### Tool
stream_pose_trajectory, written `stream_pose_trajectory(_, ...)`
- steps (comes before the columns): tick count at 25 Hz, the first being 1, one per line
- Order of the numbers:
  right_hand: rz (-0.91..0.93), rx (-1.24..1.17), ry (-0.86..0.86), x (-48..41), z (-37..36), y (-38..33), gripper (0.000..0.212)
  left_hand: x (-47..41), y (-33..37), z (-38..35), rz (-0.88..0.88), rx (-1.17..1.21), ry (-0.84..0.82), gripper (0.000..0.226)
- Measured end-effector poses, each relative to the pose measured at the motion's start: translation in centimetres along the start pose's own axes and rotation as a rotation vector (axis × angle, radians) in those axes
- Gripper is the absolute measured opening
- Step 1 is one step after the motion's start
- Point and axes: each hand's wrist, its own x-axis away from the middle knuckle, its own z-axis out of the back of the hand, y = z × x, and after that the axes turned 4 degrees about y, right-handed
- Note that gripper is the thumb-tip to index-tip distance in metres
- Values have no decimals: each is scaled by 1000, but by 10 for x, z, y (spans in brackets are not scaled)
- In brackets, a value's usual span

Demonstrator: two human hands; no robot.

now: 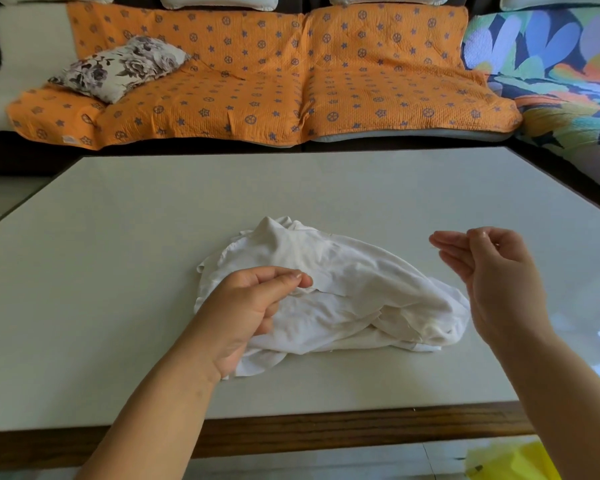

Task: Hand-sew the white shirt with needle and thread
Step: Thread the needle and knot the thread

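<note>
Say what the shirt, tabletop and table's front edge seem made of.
The shirt: thin soft cloth, maybe cotton, matte; it crumples into limp folds. The tabletop: smooth pale slab, perhaps glass or laminate; glossy reflections at right. The front edge: dark wood or veneer, grain visible.

The needle is too small to make out at either of the hands. The left hand (253, 306) pinches thumb to forefinger at a fold edge of the white shirt (354, 289), and its palm hides the cloth below it. The right hand (492, 268) presses thumb to forefinger. A faint hairline beside its fingertips may be the thread (433, 249). The shirt lies bunched, its collar and sleeves lost in the folds. The bottom edge cuts off both forearms, and the side edges cut the counter (118, 237). A blurred yellow thing (510, 462) is cropped at the lower right corner. The top edge crops the white cushions (219, 1).
</note>
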Motion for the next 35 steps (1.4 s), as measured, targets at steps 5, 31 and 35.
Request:
stream_pose_trajectory(5, -29, 442, -133, -8, 0, 8, 8, 3, 5, 8, -14, -26, 25, 23)
stream_pose_trajectory(31, 284, 1173, -305, 24, -10, 0, 25, 0, -2, 6, -16, -322, -47, 15)
stream_pose_trajectory(35, 775, 914, -394, 64, -22, -2, 47, 2, -4, 3, -33, -360, -103, 17)
